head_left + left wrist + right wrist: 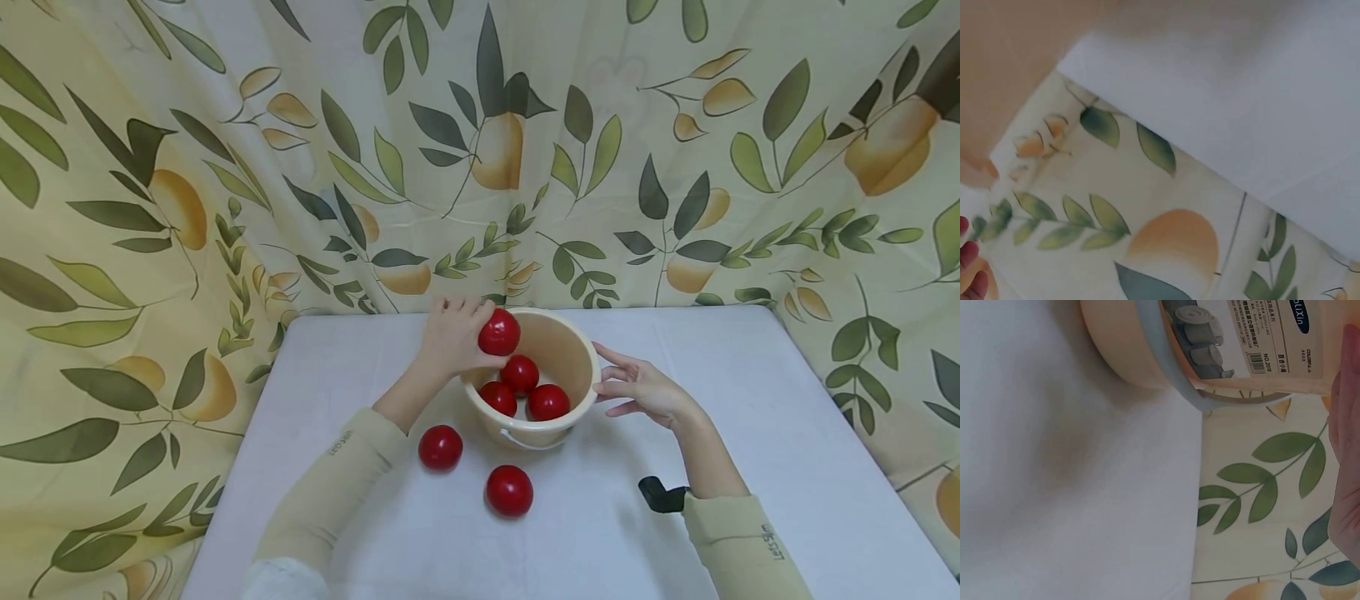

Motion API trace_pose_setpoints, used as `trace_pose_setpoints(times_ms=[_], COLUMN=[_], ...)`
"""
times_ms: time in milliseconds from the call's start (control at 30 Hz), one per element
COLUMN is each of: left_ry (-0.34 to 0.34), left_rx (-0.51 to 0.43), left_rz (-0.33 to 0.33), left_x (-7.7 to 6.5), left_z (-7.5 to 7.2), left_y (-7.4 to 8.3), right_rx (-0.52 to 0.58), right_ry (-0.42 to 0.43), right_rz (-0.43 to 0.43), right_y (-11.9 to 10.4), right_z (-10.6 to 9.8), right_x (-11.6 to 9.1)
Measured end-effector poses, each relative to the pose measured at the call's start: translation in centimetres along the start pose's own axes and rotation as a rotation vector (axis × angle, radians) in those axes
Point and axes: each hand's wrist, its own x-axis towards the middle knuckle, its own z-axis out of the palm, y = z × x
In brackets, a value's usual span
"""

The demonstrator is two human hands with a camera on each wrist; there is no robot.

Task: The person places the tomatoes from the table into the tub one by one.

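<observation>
My left hand (pixel 457 337) grips a glossy red ball (pixel 499 332) over the left rim of a cream plastic bucket (pixel 573 346). Inside the bucket lie three more red balls, one of them (pixel 548 402) nearest the front. At the bucket's right side, my right hand (pixel 641 387) touches the outer wall with extended fingers. In the right wrist view, that hand (pixel 1349 456) is partly cut off beside the labelled bucket (pixel 1129 356). Dim, partial fingertips (pixel 969 262) appear at the left edge of the left wrist view; whose hand they belong to is unclear.
Two loose red balls, one on the left (pixel 440 448) and one nearer the front (pixel 509 491), rest on the white-covered table (pixel 397 542). A pale handle (pixel 531 444) hangs down the bucket's front. Behind the table hangs a leaf-patterned curtain (pixel 525 242).
</observation>
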Motion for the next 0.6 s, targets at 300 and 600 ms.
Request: trace_pose_setpoints(times_ms=[300, 600], left_ry=[-0.133, -0.351], left_rx=[0.040, 0.144], left_rz=[0.276, 0.446], left_x=[0.7, 1.0], left_z=[1.5, 2.8], left_y=[3.2, 4.9], right_rx=[-0.008, -0.017], right_ry=[-0.003, 0.003], right_rz=[0.002, 0.007], right_y=[-0.1, -0.1], right_z=[0.0, 0.0], right_x=[0.1, 0.0])
